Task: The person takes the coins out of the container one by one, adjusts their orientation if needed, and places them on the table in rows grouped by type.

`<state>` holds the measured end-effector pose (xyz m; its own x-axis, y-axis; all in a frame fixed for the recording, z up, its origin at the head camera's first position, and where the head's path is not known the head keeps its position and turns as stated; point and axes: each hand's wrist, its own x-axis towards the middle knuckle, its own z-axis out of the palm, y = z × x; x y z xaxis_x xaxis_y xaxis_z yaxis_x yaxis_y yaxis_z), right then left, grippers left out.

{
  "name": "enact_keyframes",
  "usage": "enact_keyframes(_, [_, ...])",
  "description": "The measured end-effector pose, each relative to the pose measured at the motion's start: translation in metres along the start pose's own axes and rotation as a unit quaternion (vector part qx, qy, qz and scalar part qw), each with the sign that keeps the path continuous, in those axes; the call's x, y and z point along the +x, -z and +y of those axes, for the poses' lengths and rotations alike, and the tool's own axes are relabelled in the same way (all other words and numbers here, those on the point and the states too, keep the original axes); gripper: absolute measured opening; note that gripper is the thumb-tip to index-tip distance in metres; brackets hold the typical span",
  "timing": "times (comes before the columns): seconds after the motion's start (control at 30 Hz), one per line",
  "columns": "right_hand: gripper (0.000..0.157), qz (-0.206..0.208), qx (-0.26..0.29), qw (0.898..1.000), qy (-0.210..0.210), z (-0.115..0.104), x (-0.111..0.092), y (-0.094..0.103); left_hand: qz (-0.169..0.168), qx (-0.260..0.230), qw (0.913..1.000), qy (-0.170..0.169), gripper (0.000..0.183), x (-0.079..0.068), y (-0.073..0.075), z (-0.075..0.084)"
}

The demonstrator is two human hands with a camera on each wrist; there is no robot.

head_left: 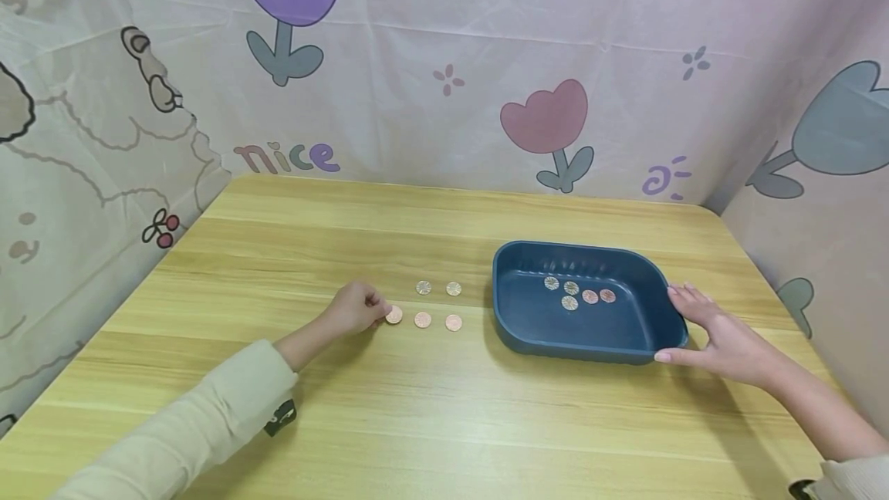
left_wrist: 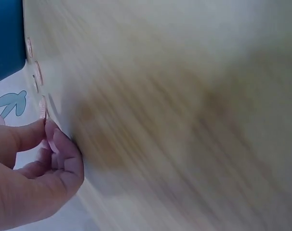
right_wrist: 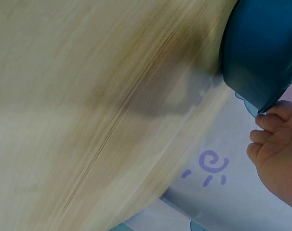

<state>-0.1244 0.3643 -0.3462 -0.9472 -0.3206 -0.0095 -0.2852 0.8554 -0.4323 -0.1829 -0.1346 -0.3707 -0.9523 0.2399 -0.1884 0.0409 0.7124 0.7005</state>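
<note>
Pinching a copper coin (head_left: pixel 395 315) in the left hand (head_left: pixel 353 309), at the left end of a row, beside two similar coins (head_left: pixel 423 320), with two pale coins (head_left: pixel 423 288) just behind. Spreads the right hand (head_left: pixel 725 342) against the near right corner of a blue tray (head_left: pixel 517 311) (with five coins (head_left: pixel 570 303) inside), on a wooden table (head_left: pixel 486 423).

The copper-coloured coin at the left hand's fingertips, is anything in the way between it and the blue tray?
Two more copper-coloured coins lie flat between the coin pinched by the left hand and the blue tray; beyond them rises the tray's side wall. They look low enough to lift over.
</note>
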Motion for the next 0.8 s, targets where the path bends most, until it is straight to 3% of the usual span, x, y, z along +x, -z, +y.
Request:
enact_keyframes(0.2, [0.101, 0.001, 0.002, 1.000, 0.000, 0.0001, 0.0000, -0.0004, 0.020, 0.041, 0.9989, 0.007, 0.037, -0.0008, -0.0008, 0.0010])
enact_keyframes(0.43, [0.101, 0.001, 0.006, 1.000, 0.002, 0.0005, -0.0001, -0.0005, 0.027, 0.055, 0.9981, -0.011, 0.050, -0.0060, -0.0003, 0.0045])
enact_keyframes(0.8, [0.101, -0.002, 0.003, 1.000, -0.004, -0.0007, -0.0001, 0.0001, 0.028, 0.045, 0.9986, 0.005, 0.035, -0.0016, 0.0060, 0.0096])
